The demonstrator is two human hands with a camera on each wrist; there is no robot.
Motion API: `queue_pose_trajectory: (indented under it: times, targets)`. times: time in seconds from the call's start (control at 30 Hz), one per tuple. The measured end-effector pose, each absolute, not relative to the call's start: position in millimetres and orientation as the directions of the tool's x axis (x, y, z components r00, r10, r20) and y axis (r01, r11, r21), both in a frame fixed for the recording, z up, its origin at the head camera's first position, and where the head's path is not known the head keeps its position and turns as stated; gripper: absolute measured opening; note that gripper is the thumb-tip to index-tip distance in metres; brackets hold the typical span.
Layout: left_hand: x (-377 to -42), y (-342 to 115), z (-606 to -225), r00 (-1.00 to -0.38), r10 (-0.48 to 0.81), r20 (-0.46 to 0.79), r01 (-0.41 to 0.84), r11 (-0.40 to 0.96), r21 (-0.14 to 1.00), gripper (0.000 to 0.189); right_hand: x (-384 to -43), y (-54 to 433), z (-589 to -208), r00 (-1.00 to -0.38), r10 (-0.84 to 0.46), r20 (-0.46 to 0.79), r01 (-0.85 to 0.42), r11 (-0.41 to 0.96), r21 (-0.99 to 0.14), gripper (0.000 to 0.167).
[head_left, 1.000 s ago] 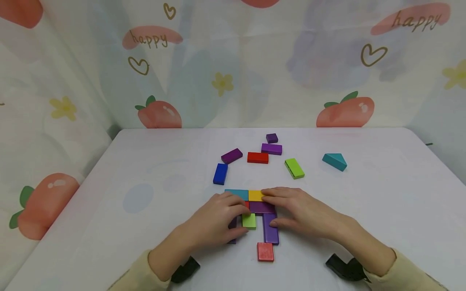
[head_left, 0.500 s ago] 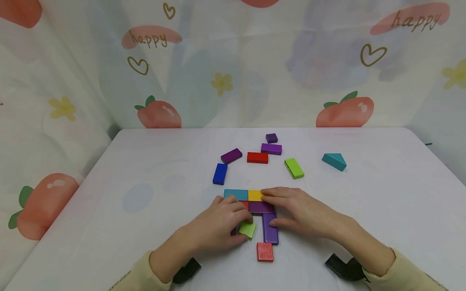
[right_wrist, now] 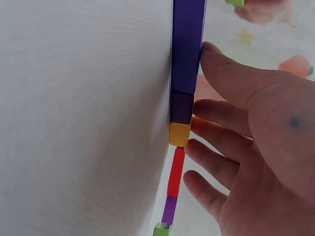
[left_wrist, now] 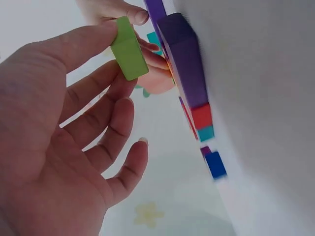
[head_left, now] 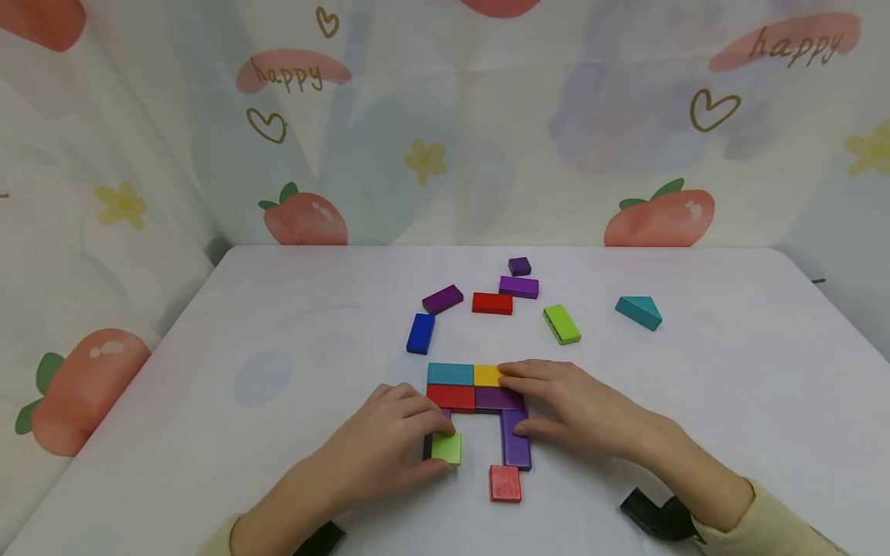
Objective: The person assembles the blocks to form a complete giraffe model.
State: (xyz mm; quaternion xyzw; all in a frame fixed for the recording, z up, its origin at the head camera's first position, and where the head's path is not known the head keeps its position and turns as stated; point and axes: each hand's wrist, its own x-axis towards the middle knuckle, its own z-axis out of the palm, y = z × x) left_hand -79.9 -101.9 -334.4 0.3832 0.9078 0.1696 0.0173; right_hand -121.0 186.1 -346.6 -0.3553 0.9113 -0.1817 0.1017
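My left hand pinches a small light green block between thumb and index finger. In the left wrist view, the green block is held off the table, beside a dark purple block. Flat pieces lie joined on the table: a teal block, a yellow block, a red block and a purple block. A violet block extends toward me from their right end. My right hand rests along that side, fingertips at the yellow block and thumb at the violet one.
A pinkish-red square block lies below the violet one. Farther back are a blue block, a plum block, a red block, a lime block, a teal triangle and two more purple pieces.
My left hand has taken the green block from between the two legs, turned it and moved it left and nearer me, uncovering the red block. My right hand has stayed put.
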Motion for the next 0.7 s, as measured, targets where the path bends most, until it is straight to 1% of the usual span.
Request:
queue_pose_trajectory:
  times: [0.07, 0.17, 0.27, 0.5, 0.7]
  targets:
    - [-72.9, -108.9, -335.5, -0.7, 0.706, 0.109, 0.697, 0.641, 0.322, 0.031, -121.0, 186.2, -346.8, -0.728, -0.683, -0.057, -0.611, 0.684, -0.399, 0.062]
    - [-64.6, -115.8, -339.2, -0.671, 0.73, 0.131, 0.725, 0.609, 0.322, 0.03, -120.7, 186.8, -346.7, -0.726, -0.685, -0.055, -0.615, 0.683, -0.394, 0.061]
    - [-59.7, -117.4, -343.0, -0.648, 0.752, 0.121, 0.744, 0.59, 0.315, 0.029, -120.9, 186.9, -347.0, -0.725, -0.686, -0.056, -0.614, 0.681, -0.398, 0.061]
    - [-57.5, -115.2, -345.9, -0.653, 0.755, 0.057, 0.734, 0.612, 0.295, 0.03, -120.9, 186.4, -347.2, -0.724, -0.688, -0.052, -0.616, 0.679, -0.399, 0.062]
    - [-58.2, -116.3, -347.0, -0.642, 0.764, 0.067, 0.752, 0.61, 0.249, 0.029, -120.8, 185.9, -347.2, -0.72, -0.693, -0.044, -0.623, 0.672, -0.4, 0.062]
